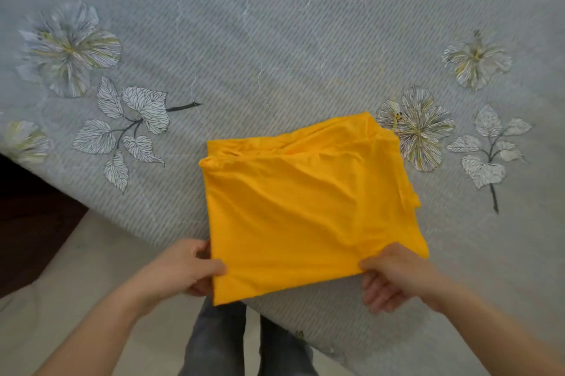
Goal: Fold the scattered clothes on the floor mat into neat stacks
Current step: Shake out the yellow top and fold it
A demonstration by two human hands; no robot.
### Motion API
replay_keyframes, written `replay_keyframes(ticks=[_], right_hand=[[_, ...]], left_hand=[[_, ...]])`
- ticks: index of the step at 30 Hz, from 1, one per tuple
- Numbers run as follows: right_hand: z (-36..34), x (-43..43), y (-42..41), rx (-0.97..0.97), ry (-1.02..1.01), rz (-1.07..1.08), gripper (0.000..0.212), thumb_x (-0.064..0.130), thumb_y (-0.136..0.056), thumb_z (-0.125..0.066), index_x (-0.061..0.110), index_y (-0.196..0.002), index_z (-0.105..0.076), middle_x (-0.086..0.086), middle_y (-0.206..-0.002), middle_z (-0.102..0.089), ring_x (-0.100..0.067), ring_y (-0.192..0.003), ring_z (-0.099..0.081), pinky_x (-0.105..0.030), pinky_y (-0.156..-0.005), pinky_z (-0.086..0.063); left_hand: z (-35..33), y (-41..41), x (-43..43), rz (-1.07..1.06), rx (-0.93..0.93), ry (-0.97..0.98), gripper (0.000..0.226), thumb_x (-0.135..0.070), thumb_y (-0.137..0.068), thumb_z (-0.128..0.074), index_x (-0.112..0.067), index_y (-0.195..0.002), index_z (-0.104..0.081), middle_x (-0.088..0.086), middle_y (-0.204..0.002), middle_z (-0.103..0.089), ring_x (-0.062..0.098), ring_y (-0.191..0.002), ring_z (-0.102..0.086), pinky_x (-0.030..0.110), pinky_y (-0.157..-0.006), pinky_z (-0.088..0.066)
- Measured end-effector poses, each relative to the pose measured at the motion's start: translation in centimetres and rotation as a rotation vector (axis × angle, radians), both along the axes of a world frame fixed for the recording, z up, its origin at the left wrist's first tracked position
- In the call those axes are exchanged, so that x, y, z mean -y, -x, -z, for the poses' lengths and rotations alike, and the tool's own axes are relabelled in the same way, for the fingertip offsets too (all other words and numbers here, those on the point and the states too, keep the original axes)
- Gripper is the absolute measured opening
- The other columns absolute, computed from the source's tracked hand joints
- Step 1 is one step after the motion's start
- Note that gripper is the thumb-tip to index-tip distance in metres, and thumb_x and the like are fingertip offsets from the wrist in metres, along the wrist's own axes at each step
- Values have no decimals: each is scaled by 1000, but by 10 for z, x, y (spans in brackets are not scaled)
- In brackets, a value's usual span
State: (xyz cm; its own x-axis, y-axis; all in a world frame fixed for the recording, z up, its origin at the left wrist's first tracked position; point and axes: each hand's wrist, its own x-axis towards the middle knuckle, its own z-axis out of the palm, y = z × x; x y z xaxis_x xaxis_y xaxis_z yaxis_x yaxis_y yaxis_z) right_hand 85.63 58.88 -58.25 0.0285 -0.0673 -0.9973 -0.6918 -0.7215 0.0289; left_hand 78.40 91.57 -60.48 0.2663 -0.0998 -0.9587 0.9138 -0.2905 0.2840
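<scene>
Fingers [214, 265]: left hand [186, 268] and right hand [394, 276], one each, pinching the two near corners of one bright yellow folded fabric garment [305, 207], thumbs on top. Garment: spread just beyond the fingers on one grey-blue striped floor mat [275, 39], near left corner past the mat's edge. Further out: four large printed flowers [70, 45], two leaf sprigs [128, 128]. Beneath the fingers: two legs in grey jeans [214, 342], beige floor [76, 284].

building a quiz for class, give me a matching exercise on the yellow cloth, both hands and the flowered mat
Things: 1 yellow cloth; 2 left hand; 3 right hand; 4 flowered mat.
States: a pinches the cloth's near right corner; b folded; c grey, under the cloth; d pinches the cloth's near left corner.
Pairs: 1-b, 2-d, 3-a, 4-c.
</scene>
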Motion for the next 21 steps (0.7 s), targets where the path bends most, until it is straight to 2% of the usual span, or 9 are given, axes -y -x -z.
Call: replay_keyframes(ticks=[2,4,6,8,10,12,13,18,21], right_hand=[[1,-2,2,106,-29,-83,31,21,-93,-53,3,-70,-63,-12,-63,-71,-24,-55,-68,-23,-45,-48],[3,-5,-15,491,-27,-148,25,18,-90,-59,11,-67,-63,-1,-61,-69,-14,-55,-65,-25,-50,-48],[0,-18,-40,928,-17,-256,5,19,-85,-66,17,-81,-63,8,-73,-63,-6,-66,-58,-20,-58,-43],[0,-32,-66,1188,-23,-486,36,25,-79,-71,19,-113,-58,7,-105,-57,-11,-96,-52,-26,-80,-43],[6,-41,-89,1213,-33,-757,71,32,-75,-72,22,-137,-41,1,-138,-41,-21,-129,-32,-45,-104,-28],[11,-45,-109,1131,-24,-905,84,35,-75,-71,28,-146,-26,3,-151,-26,-21,-141,-16,-50,-112,-15],[14,-45,-117,1093,-17,-938,84,36,-76,-70,30,-146,-24,3,-151,-26,-20,-141,-16,-50,-112,-14],[22,-44,-130,934,52,-934,57,38,-78,-67,24,-126,-40,-4,-115,-58,-27,-115,-52,-49,-104,-25],[19,-47,-125,905,62,-947,33,34,-84,-61,22,-113,-54,-2,-104,-55,-27,-113,-50,-51,-104,-26]], left_hand=[[-1,-2,-10,244,43,-201,18,-28,-80,-71,-12,-79,-62,2,-62,-71,15,-58,-67,24,-51,-49],[0,-15,-16,478,270,-586,26,-43,-75,-70,-22,-72,-57,-5,-62,-62,14,-59,-60,28,-51,-44],[-4,-36,-9,447,678,-824,32,-45,-71,-69,-22,-82,-50,-6,-81,-52,16,-74,-50,32,-61,-40],[-3,-61,6,420,1003,-777,54,-46,-69,-70,-19,-111,-48,4,-113,-46,25,-105,-44,41,-85,-42],[5,-83,19,602,1071,-662,77,-54,-71,-65,-25,-135,-34,5,-143,-27,28,-133,-25,50,-108,-26],[17,-101,25,737,997,-594,86,-57,-75,-61,-28,-146,-20,2,-153,-14,25,-141,-12,48,-114,-13],[23,-109,24,754,966,-590,85,-55,-78,-61,-27,-147,-20,2,-153,-15,25,-140,-14,47,-114,-15],[31,-131,11,679,956,-581,67,-46,-75,-69,-21,-132,-44,3,-125,-42,24,-115,-45,38,-92,-41],[25,-138,10,722,790,-528,50,-40,-76,-70,-23,-119,-50,-2,-112,-54,18,-95,-54,32,-72,-43]])
